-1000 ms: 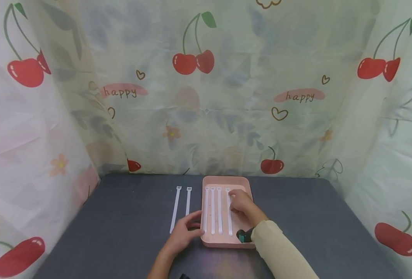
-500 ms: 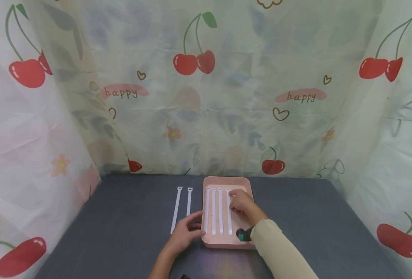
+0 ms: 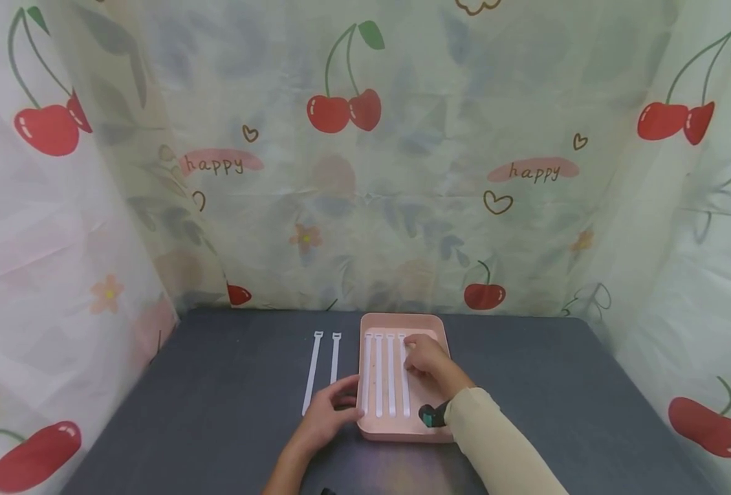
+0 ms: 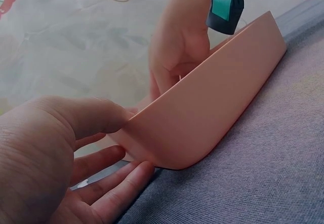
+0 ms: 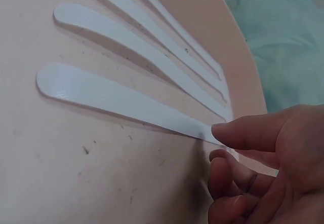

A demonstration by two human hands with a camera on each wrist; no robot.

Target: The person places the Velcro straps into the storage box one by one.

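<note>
Head view: a pink tray (image 3: 401, 436) is set on the dark table (image 3: 216, 385), before a cherry-printed curtain (image 3: 396, 227). Three straps (image 3: 391, 378) are laid lengthwise in the tray, heads at its far end; the rightmost strap (image 3: 405, 395), laid beside them, is touched near its head by the right hand (image 3: 427, 359), fingers curled. Two loose straps (image 3: 311, 371) are placed on the table left of the tray, their lower parts near or behind the left hand (image 3: 323, 416). A pale sleeve (image 3: 501, 440) is worn on the right arm. Left wrist view: the tray's rim is met by the left thumb, its outer wall by extended fingers; a black device (image 4: 225, 11) is seen above the tray. Right wrist view: the thumb tip is seen against the rightmost strap, index finger folded just beside; whether the strap is pinched cannot be told
</note>
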